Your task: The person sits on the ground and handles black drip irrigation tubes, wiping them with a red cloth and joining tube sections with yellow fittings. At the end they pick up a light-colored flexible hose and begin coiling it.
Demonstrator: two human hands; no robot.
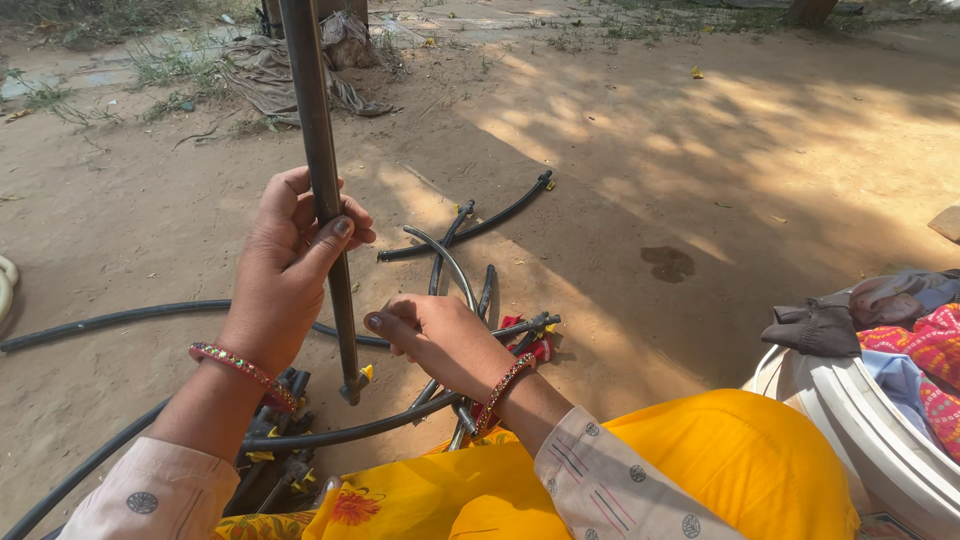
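Black pipe [322, 170] gripped by left hand [290, 255]

bare dirt ground [700, 200] spreads out in dappled shade, with a dark damp stain [667, 263] on it. a crumpled grey cloth [270, 70] lies beside sparse grass [165, 65] at the far edge. at right, a white plastic tub [860, 420] holds folded clothes [900, 325].
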